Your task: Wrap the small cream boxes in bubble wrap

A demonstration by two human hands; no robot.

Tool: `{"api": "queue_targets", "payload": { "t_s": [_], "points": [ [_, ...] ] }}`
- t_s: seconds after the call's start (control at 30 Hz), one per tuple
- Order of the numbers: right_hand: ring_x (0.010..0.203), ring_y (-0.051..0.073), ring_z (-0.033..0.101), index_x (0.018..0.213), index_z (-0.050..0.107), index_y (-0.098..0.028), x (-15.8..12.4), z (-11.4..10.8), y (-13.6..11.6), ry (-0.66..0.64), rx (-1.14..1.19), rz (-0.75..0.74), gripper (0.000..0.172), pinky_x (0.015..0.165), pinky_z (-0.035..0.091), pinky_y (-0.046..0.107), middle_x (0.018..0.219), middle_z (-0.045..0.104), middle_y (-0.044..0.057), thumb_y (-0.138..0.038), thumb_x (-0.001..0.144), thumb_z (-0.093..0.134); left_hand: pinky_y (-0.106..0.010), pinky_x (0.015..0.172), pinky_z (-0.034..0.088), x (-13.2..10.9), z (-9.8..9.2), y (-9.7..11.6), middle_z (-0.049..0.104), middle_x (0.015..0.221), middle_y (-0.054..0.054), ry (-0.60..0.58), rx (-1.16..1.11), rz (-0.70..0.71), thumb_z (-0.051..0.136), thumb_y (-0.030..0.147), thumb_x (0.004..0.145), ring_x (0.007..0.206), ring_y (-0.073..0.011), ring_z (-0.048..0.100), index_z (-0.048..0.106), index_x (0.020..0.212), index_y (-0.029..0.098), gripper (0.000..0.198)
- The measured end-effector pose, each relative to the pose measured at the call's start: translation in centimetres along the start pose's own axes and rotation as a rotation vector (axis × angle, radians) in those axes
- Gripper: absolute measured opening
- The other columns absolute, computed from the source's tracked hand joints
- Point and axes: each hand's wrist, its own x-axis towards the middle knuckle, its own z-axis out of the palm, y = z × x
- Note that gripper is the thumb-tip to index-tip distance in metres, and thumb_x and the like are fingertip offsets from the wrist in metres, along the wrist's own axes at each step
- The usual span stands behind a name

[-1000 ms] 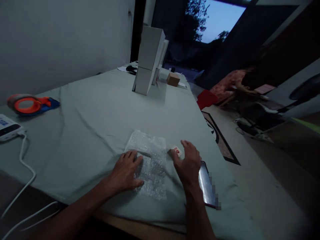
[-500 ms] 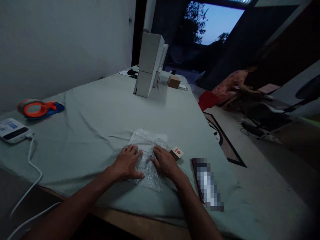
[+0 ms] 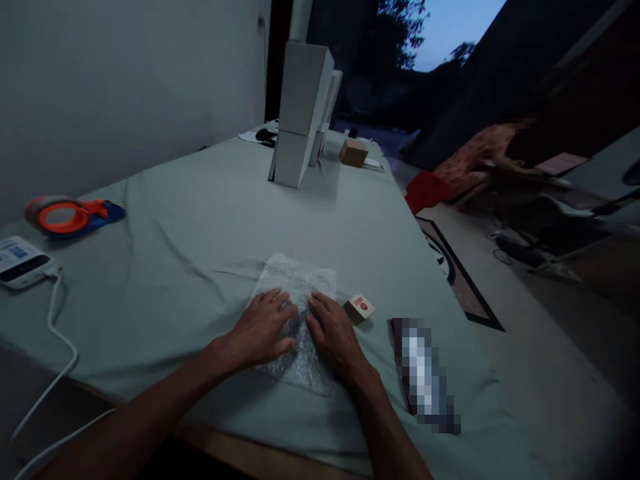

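A sheet of clear bubble wrap (image 3: 295,270) lies on the cloth-covered table near its front edge. My left hand (image 3: 263,327) rests on the left part of the wrap, fingers spread and palm down. On the right part lies my right hand (image 3: 335,330), also flat with its fingers apart. Neither hand grips anything. Just right of my right hand sits a small box (image 3: 360,308) with a red mark on its pale top. Further right, a blurred-out flat object with a dark red edge (image 3: 425,377) lies on the cloth.
An orange and blue tape dispenser (image 3: 75,215) and a white device (image 3: 25,261) with a cable stand at the left. Tall white boxes (image 3: 300,113) and a brown box (image 3: 353,153) are further back. A person (image 3: 480,160) sits at the right beyond the table.
The camera view has shifted slightly. My hands stay on the bubble wrap, with the left hand's fingers a little closer to the right hand.
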Motion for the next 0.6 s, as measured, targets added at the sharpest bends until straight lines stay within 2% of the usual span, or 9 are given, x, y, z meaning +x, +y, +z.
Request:
{"api": "queue_targets", "payload": {
  "t_s": [0.2,0.37,0.6],
  "points": [
    [0.120,0.029,0.054,0.123,0.058,-0.017,-0.2,0.1,-0.3,-0.029,-0.016,0.022,0.036,0.100,0.044,0.051,0.130,0.059,0.015,-0.025,0.089,0.053,-0.051,0.111,0.027,-0.2,1.7,-1.3,0.037,0.151,-0.012,-0.059,-0.018,0.000,0.069,0.057,0.071,0.139,-0.0368,0.029,0.046,0.135,0.024,0.076],
    [0.124,0.030,0.051,0.125,0.056,-0.015,-0.4,0.6,0.1,-0.026,-0.031,0.016,0.040,0.101,0.043,0.052,0.133,0.056,0.016,-0.025,0.087,0.055,-0.054,0.114,0.019,-0.5,2.7,-1.9,0.030,0.155,-0.011,-0.059,-0.092,-0.022,0.067,0.059,0.069,0.144,-0.0364,0.020,0.041,0.141,0.024,0.083],
    [0.125,0.029,0.050,0.131,0.050,-0.019,-0.7,0.7,0.6,0.006,-0.060,-0.033,0.042,0.098,0.044,0.051,0.134,0.056,0.013,-0.026,0.090,0.053,-0.054,0.117,0.012,-0.7,3.5,-1.4,0.025,0.157,-0.010,-0.020,-0.162,-0.053,0.066,0.059,0.071,0.146,-0.0351,0.013,0.040,0.142,0.024,0.083]
  ]
}}
